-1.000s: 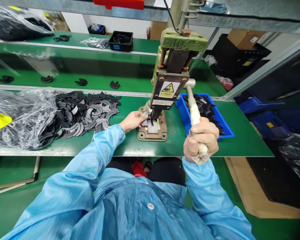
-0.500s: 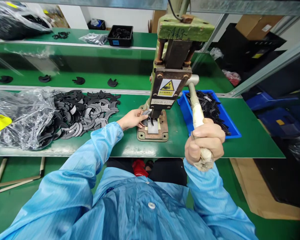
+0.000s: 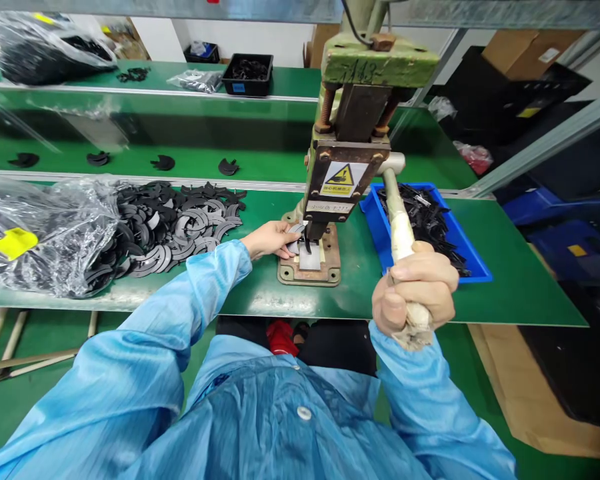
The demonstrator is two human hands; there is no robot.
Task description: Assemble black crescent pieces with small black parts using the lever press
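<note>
On the far green shelf (image 3: 297,81), from left to right: a bulging clear plastic bag (image 3: 35,53) with dark contents, a small bundle of black pieces (image 3: 133,74), a flat clear plastic bag (image 3: 195,81), and a rectangular black plastic tray (image 3: 247,85) with a blue label. At far right, a brown cardboard box (image 3: 533,52) atop a large black container (image 3: 513,93). Farther right, low down, a blue plastic crate (image 3: 580,233) with a yellow label. Near right, below table height, a flat brown cardboard sheet (image 3: 525,393). Near left, below, pale slender poles (image 3: 14,339).
</note>
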